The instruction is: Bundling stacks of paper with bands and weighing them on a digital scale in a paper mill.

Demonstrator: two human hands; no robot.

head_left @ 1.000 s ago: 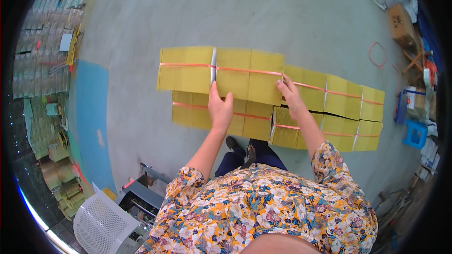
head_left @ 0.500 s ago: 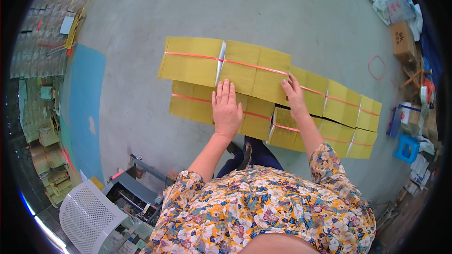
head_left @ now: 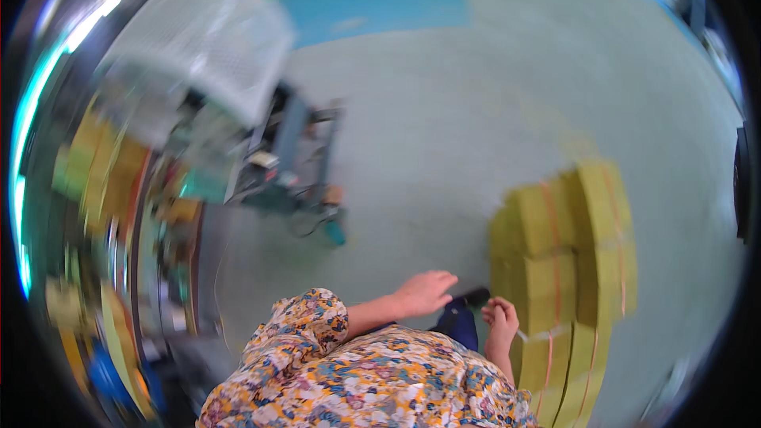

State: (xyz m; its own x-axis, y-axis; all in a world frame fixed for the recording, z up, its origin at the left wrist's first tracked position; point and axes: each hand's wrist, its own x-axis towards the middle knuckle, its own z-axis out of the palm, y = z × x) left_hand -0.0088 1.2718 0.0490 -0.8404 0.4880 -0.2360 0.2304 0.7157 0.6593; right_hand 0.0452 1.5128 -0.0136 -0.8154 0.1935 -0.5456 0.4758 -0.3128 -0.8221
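Observation:
My left hand (head_left: 426,293) is in front of my body, with its fingers stretched out and nothing in it. My right hand (head_left: 501,325) hangs beside the near part of the stacked yellow-green bundles (head_left: 547,293), its fingers loosely curled and slightly blurred; I see no object in them. Pinkish-orange straps (head_left: 556,289) run along the bundles, which look like folded card or paper. The stack stands on the floor to my right in adjoining rows, and the bundle at its far right sits higher than those next to it. Whether my right hand touches the stack is unclear.
At the left stands a machine with a pale perforated cover (head_left: 218,36) and a dark frame (head_left: 297,143). Shelves or racks (head_left: 143,238) with blurred goods line the left edge. A blue patch (head_left: 380,4) lies on the grey floor (head_left: 404,127) ahead.
Both hands have come off the bundles. My view and body have turned left, so the stack now lies to my right and the machine has come further into view.

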